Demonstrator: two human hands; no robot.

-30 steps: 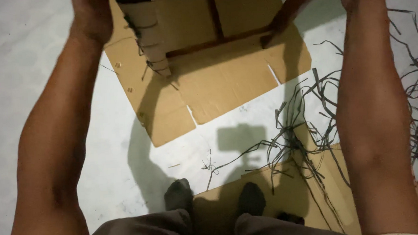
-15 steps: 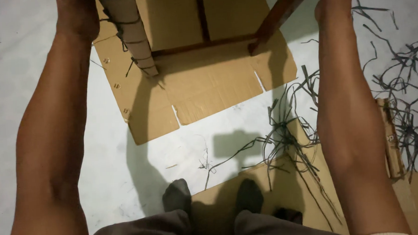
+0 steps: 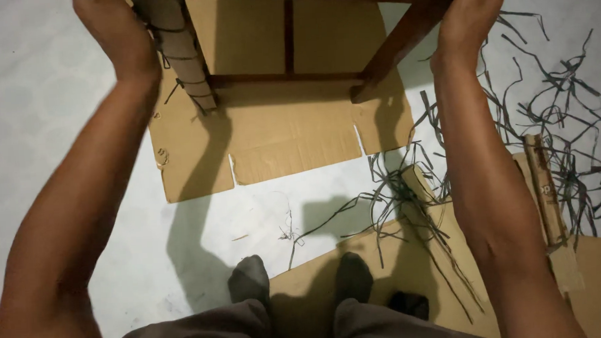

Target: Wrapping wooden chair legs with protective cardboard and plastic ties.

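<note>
The person stands over a dark wooden piece of furniture (image 3: 321, 33), a stool or small table seen from above, with both arms stretched out to its top edge. The left hand (image 3: 115, 35) presses flat against the left side, next to the leg wrapped in cardboard (image 3: 177, 49) and bound with dark strapping; its grip is a spread palm closed against the frame rather than a curled fist, though the fingertips run out of the picture. The right hand (image 3: 466, 16) clasps the right corner the same way, thumb and fingers laid round the edge above the bare wooden leg (image 3: 393, 53). The furniture stands on, or hangs just above, a flattened cardboard sheet (image 3: 279, 136) on the pale floor (image 3: 41, 99); whether the legs touch cannot be told. To handle it well, I judge both palms should keep even pressure on opposite sides so the frame stays level, and the left hand should bear on the wood, not on the loose wrapping, which may slip. The tangle of cut dark strapping (image 3: 548, 111) at the right and near the socked feet (image 3: 251, 279) is a trip and snag risk, as is the second cardboard piece (image 3: 386, 280) underfoot, so steps should be short and clear of it.
</note>
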